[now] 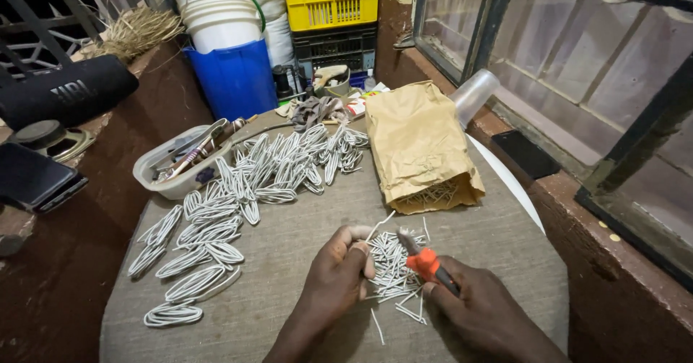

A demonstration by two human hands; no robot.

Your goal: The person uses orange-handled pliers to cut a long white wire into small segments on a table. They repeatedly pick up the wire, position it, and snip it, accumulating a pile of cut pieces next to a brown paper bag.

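Dimly lit overall, with soft even light on the grey table top (289,262) and only faint shadows beneath the hands. Darker toward the left edge and lower right corner, and no glare beyond a dull sheen on the window panes (577,52). Sharp in the centre, slightly soft far back, with wide-angle bending of straight lines near the frame edges.

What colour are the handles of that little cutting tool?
Bright orange; the pliers' handles are gripped in the right hand, seen clearly in the head view.
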